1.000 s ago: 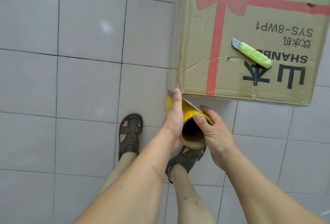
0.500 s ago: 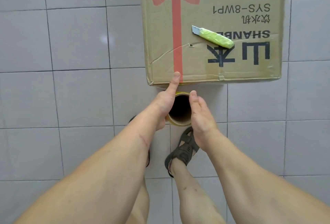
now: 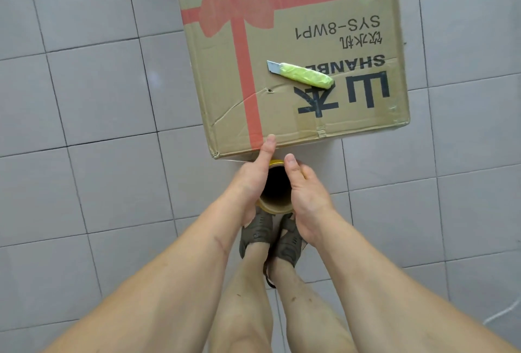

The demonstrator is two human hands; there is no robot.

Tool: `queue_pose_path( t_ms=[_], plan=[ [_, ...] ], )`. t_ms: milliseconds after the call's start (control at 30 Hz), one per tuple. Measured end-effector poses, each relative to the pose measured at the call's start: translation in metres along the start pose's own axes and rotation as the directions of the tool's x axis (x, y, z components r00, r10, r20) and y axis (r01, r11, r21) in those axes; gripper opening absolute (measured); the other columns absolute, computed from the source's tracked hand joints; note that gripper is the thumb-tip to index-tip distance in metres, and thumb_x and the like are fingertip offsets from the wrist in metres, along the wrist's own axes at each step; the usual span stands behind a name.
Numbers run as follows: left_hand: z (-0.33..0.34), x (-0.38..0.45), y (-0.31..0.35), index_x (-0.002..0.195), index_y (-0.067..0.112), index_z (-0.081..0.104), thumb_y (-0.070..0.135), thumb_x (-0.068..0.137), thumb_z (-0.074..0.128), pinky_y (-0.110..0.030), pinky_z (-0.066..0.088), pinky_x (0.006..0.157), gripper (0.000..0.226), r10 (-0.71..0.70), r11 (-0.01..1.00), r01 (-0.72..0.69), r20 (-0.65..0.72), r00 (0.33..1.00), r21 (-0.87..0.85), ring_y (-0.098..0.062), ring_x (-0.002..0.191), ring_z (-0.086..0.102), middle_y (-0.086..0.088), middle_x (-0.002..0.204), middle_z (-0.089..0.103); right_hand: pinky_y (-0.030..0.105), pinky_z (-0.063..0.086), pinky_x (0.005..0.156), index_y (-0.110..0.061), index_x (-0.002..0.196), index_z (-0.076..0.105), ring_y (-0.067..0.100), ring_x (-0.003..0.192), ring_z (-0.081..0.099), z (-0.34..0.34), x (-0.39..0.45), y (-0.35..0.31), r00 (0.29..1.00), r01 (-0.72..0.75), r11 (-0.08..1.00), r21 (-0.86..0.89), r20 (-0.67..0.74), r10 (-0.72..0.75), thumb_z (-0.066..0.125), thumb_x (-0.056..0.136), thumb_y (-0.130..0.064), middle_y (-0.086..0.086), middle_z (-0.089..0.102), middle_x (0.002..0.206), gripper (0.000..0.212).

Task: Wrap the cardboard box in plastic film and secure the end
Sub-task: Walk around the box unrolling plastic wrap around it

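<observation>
The cardboard box [image 3: 296, 57] lies on the tiled floor [image 3: 84, 99], far from the person's feet, with its printed top side up. A utility knife [image 3: 300, 75] with a light green handle lies on this top, a little right of the red printed ribbon. Both hands hold the film roll [image 3: 275, 189] upright, just beside the near edge of the box. The left hand [image 3: 251, 180] is wrapped around the left side of the roll, with its thumb up and touching the box edge. The right hand [image 3: 306, 192] grasps the right side; its fingers are closed on the roll. A thin line of film seems to run from the roll toward the near left corner of the box, but it is hard to see. No film is visible on the top. I judge the wrapping is only beginning: the turns around the box, the cutting and the fixing of the end are all still to do.
</observation>
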State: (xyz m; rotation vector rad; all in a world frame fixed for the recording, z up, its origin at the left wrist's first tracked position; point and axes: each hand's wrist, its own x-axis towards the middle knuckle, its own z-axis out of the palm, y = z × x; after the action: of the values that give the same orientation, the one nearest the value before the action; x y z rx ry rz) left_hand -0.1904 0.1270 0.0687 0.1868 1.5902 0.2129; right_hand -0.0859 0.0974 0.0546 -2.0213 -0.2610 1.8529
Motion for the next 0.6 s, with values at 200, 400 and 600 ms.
queue_pose_path(
  t_ms=[200, 400, 600],
  plan=[
    [0.001, 0.003, 0.003, 0.132, 0.017, 0.072, 0.105, 0.046, 0.049, -0.055, 0.060, 0.106, 0.125, -0.077, 0.996, 0.079, 0.054, 0.996, -0.045, -0.032, 0.108, 0.080, -0.011, 0.111, 0.085, 0.020, 0.042, 0.073, -0.025, 0.146, 0.042, 0.012, 0.110, 0.053, -0.006, -0.006, -0.016, 1.000, 0.007, 0.999, -0.052, -0.006, -0.008, 0.060, 0.091, -0.055, -0.006, 0.058, 0.124, 0.065],
    [0.001, 0.006, -0.001, 0.127, 0.012, 0.074, 0.096, 0.088, 0.031, -0.043, 0.066, 0.088, 0.102, -0.143, 0.990, 0.144, 0.109, 0.984, -0.004, -0.027, 0.100, 0.081, -0.012, 0.108, 0.085, 0.026, 0.039, 0.089, -0.030, 0.149, 0.039, 0.013, 0.118, 0.050, -0.013, -0.010, 0.001, 1.000, 0.004, 1.000, -0.003, -0.026, -0.004, 0.063, 0.088, -0.058, -0.004, 0.054, 0.137, 0.072],
    [0.017, 0.001, -0.010, 0.138, 0.014, 0.066, 0.096, 0.088, 0.033, -0.041, 0.057, 0.095, 0.102, -0.115, 0.990, 0.112, 0.028, 0.993, 0.087, -0.029, 0.120, 0.073, -0.011, 0.132, 0.077, 0.017, 0.046, 0.080, -0.032, 0.143, 0.044, 0.009, 0.112, 0.057, -0.030, -0.005, 0.001, 0.999, 0.033, 0.999, -0.043, 0.035, -0.031, 0.070, 0.085, -0.053, -0.006, 0.057, 0.131, 0.068]
  ],
)
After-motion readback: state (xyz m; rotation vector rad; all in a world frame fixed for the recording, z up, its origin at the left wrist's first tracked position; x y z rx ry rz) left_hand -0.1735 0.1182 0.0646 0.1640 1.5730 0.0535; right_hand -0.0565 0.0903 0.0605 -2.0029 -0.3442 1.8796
